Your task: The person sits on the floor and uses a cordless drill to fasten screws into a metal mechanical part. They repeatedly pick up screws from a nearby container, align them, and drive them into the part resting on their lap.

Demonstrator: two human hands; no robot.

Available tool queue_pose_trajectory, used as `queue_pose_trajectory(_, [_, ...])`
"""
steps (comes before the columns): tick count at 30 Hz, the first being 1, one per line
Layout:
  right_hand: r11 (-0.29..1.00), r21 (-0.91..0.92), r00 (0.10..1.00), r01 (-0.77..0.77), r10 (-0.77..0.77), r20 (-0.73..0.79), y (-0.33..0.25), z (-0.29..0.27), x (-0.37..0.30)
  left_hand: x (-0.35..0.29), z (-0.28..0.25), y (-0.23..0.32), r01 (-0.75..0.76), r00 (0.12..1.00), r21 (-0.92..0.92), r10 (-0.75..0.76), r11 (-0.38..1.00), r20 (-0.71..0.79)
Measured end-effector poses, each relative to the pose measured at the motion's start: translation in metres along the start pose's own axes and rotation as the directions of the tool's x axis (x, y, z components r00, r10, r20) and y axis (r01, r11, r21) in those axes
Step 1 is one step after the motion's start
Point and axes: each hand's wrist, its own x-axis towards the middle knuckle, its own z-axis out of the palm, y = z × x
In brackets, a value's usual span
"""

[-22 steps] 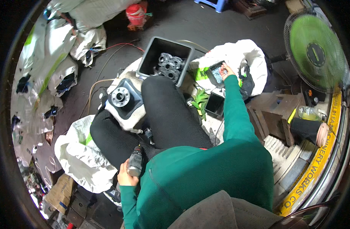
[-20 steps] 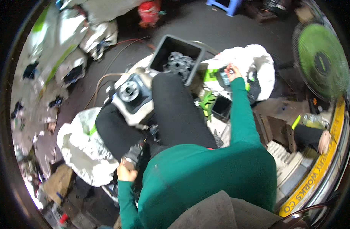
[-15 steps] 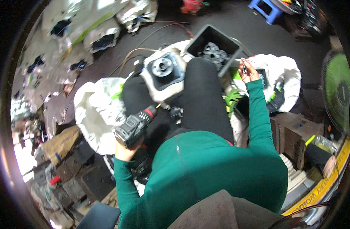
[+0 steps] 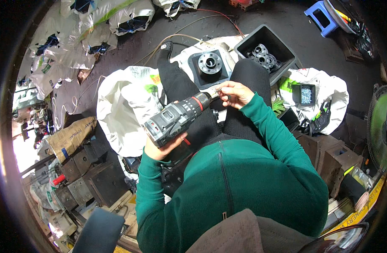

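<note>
My left hand [image 4: 161,148] is wrapped around the handle of a grey cordless drill [image 4: 170,122] with a red ring near its chuck. The drill is tilted, its front pointing up and to the right above my lap. At its tip, the fingers of my right hand [image 4: 235,93] are pinched together on a small piece I cannot make out. Beyond the tip, between my legs, a round metal flange [image 4: 204,67] with a ring of holes sits on a dark square base [image 4: 195,72]. My fingers hide the drill's very end.
A dark grey bin [image 4: 285,68] at the far right holds several ring-shaped metal parts [image 4: 265,61]. A small dark tray [image 4: 307,95] of tiny shiny pieces lies on a white sack [image 4: 334,95]. Another white sack [image 4: 117,99] stands left. Hoses [image 4: 159,44] cross the floor; a fan [image 4: 377,126] stands far right.
My right hand has come in from beside the bin to the drill's tip. The drill has risen and moved right, and the view has shifted.
</note>
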Motion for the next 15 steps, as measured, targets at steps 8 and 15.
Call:
queue_pose_trajectory(8, [1.0, -0.006, 1.0, -0.002, 0.002, 0.023, 0.0, 0.0, 0.012, -0.001, -0.008, -0.014, 0.144, 0.99, 0.044, -0.144, 0.989, 0.005])
queue_pose_trajectory(15, [0.978, -0.195, 0.998, -0.069, 0.068, -0.012, -0.004, -0.002, 0.016, -0.001, -0.012, -0.014, 0.095, 0.993, 0.218, -0.109, 0.971, 0.054])
